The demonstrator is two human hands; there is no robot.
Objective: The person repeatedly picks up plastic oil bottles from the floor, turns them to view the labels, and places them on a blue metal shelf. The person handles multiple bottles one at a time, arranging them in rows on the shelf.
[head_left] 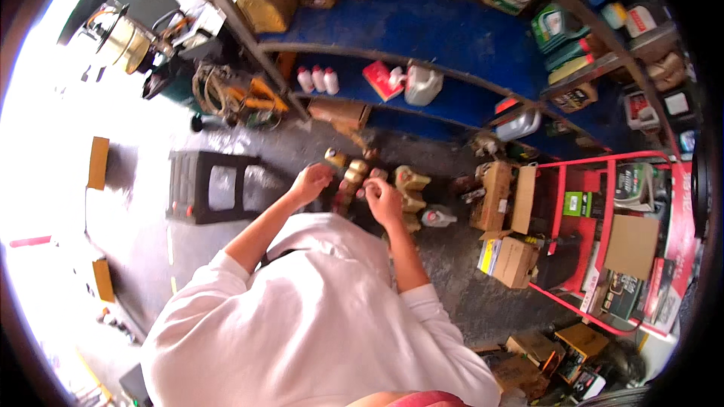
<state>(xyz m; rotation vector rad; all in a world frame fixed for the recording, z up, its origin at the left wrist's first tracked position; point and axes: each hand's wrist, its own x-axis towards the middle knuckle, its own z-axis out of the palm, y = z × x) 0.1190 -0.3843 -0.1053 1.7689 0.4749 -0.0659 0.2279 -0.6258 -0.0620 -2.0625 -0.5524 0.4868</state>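
Observation:
I stand over a group of gold bottles [354, 172] on the dark floor. My left hand [311, 183] hovers at their left side, its fingers drawn together in a pinch. What it holds, if anything, is too small to make out. Across from it, my right hand [383, 200] is above the bottles with thumb and fingers closed together. A small reddish spot shows by its fingertips, and I cannot tell whether it is gripped. Larger gold jugs [411, 179] stand just right of that hand, with a grey bottle [439, 216] beyond them.
A blue-decked metal shelf [407, 19] with jugs spans the far side. On the left stands a black plastic stool-like frame [197, 187]. Cardboard boxes [494, 194] and a red metal rack [559, 207] are on the right. An orange tool [264, 94] and hoses lie far left.

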